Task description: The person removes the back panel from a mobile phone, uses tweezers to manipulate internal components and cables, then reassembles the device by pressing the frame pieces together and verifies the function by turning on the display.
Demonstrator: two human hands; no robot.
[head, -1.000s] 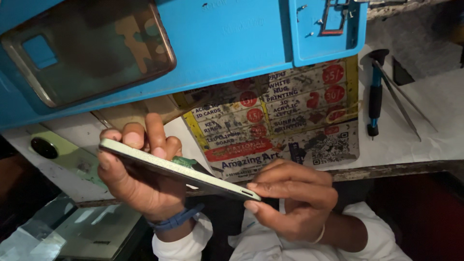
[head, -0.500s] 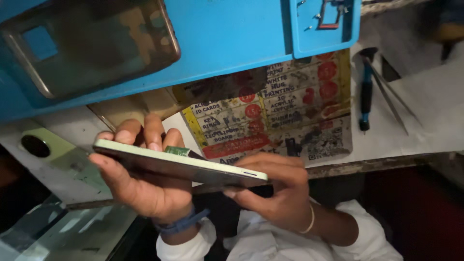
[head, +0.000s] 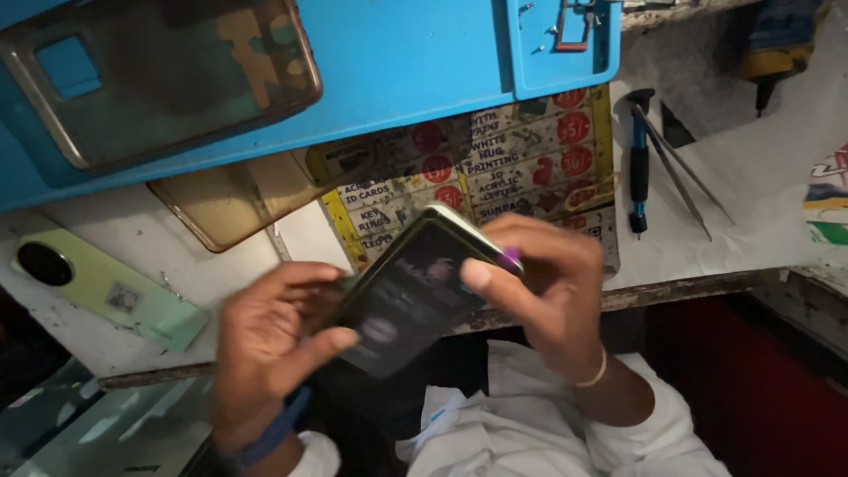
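I hold a smartphone (head: 409, 296) in front of my chest, its dark screen facing up and tilted. My left hand (head: 265, 349) grips its lower left end from below, thumb on the screen edge. My right hand (head: 548, 283) grips the upper right end, and a small purple object (head: 511, 259) shows between its fingertips at the phone's corner. The hands are blurred by motion.
A blue work mat (head: 397, 71) covers the far bench, with a clear phone case (head: 168, 79) on it. A pale green phone back cover (head: 106, 287) lies at left, an amber case (head: 230, 208) and a printed leaflet (head: 495, 168) in the middle, and a blue screwdriver (head: 639, 168) with tweezers (head: 680, 172) at right.
The phone was held edge-on and nearly level; now it has been turned so its dark screen faces up. My right hand has moved from under the phone's end up to its top corner.
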